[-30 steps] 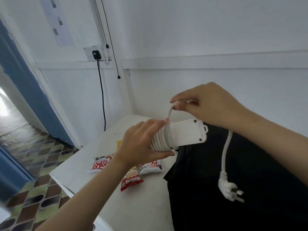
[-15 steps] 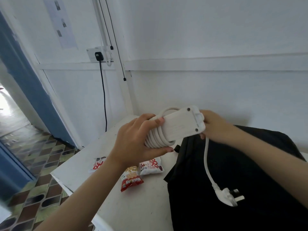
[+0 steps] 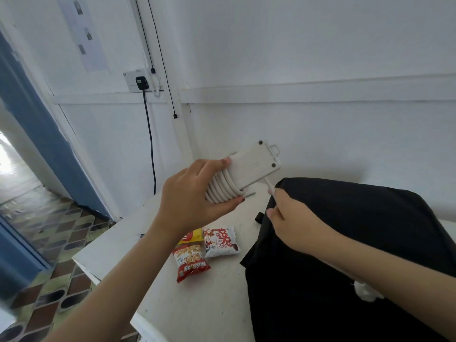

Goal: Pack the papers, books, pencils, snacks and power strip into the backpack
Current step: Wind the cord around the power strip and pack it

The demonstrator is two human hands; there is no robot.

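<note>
Head view: the left hand has its fingers curled round the white power strip and its coiled turns, above the bench. The right hand pinches the free cord over the black backpack. If that pinch slackens, the coils could spring loose — and snag while packing. The red packet reads "Salted Peanuts"; the white packet seemingly reads "Popo".

The power strip and its coiled cord are off-white. The backpack is plain black, the bench white with grey scuffs. The red snack packet has a pale golden panel; the white snack packet bears red lettering; the yellow snack packet shows a red mark. The floor tiles repeat green, brown and dark ovals. The door frame is blue.
</note>
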